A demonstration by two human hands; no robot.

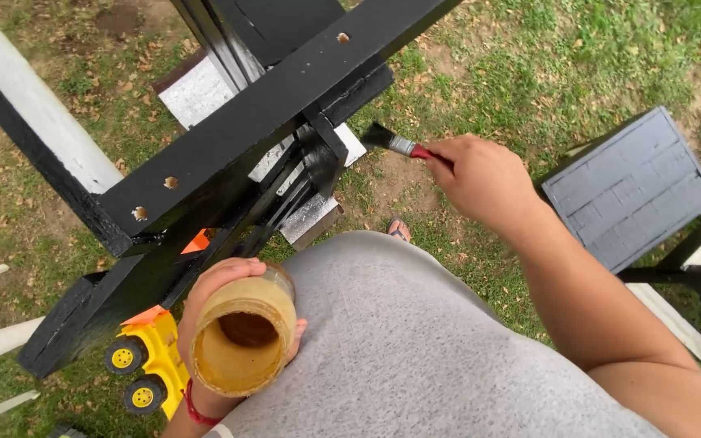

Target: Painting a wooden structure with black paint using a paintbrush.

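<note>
Left hand [225,304] fingers wrap yellowish jar [242,341], brown liquid inside; right hand [480,180] fingers grip paintbrush [395,142].

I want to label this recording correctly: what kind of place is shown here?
Probably a garden or backyard: patchy grass with dry leaves covers the ground, a yellow toy truck lies on it, and a black-painted wooden frame stands outdoors.

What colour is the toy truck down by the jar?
The toy truck is yellow with black wheels and an orange part, seen best in the head view.
</note>
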